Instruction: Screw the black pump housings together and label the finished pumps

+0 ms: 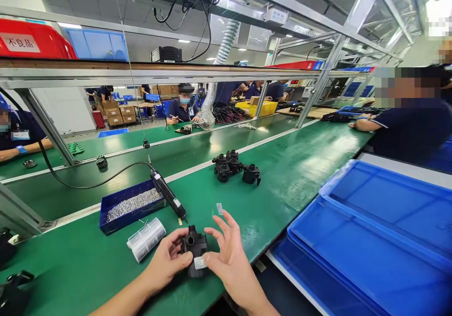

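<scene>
My left hand (168,258) is wrapped round a black plastic housing (195,243) with a round port on its upper part, its thumb lying against the near side. A small white label (199,263) sits on the housing's face. On the label's right end presses the thumb of my right hand (231,264), while that hand's fingers are spread and raised. Another small printed label (219,208) is at the tip of a raised finger. To the left of the housing lies a roll of white labels (146,239) on the green bench.
An electric screwdriver (167,193) leans on a blue tray of small metal screws (132,205). Several black housings (233,166) stand farther along the green bench (278,165). Blue crates (374,240) are stacked at the right, near a seated co-worker (413,123). A shelf (226,72) crosses overhead.
</scene>
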`<state>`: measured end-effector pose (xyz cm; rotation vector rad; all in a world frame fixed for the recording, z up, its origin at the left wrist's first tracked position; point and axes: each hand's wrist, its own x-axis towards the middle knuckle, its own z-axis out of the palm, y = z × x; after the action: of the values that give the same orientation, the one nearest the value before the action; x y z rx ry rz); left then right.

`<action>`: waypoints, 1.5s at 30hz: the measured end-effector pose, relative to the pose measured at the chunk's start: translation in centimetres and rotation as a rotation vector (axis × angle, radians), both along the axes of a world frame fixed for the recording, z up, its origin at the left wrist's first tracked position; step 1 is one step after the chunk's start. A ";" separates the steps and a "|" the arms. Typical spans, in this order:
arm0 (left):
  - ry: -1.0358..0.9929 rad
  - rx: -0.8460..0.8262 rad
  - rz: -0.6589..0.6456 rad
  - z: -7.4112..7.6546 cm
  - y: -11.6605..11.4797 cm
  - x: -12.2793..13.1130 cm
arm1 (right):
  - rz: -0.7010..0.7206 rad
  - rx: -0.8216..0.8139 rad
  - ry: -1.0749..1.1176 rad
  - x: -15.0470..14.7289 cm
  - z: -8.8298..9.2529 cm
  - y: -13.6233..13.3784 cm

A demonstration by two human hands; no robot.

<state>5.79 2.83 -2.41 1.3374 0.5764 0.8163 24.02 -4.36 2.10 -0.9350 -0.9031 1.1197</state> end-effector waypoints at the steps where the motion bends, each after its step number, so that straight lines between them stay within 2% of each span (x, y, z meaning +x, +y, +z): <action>1: -0.009 0.000 -0.014 0.3 0.0 0.1 | -0.015 0.003 -0.014 -0.2 0.1 -0.1; 16: 0.001 0.015 0.020 0.4 -0.2 0.1 | -0.084 0.020 -0.106 -1.0 0.1 -0.6; 23: 0.015 0.007 0.044 0.2 -0.2 0.1 | -0.104 0.060 -0.224 -0.6 -0.7 -0.8; 29: 0.023 0.017 0.054 0.0 -0.2 0.1 | -0.099 0.024 -0.221 -0.6 -1.2 -1.1; 33: 0.020 0.034 0.043 -0.3 -0.2 0.0 | -0.174 0.124 -0.291 -1.1 -1.5 -1.5; 36: 0.019 0.019 0.055 -0.5 -0.1 -0.2 | -0.223 0.192 -0.318 -1.1 -1.9 -1.5; 41: 0.004 0.023 0.015 -0.3 -0.2 -0.1 | -0.259 0.076 -0.284 -0.1 -3.1 -0.9; 45: 0.022 0.015 0.050 -0.8 -0.3 0.0 | -0.245 0.062 -0.197 0.1 -4.3 -0.6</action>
<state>5.80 2.49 -3.19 1.3514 0.6245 0.8483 24.09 -4.96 -2.21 -1.0860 -0.9475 0.7967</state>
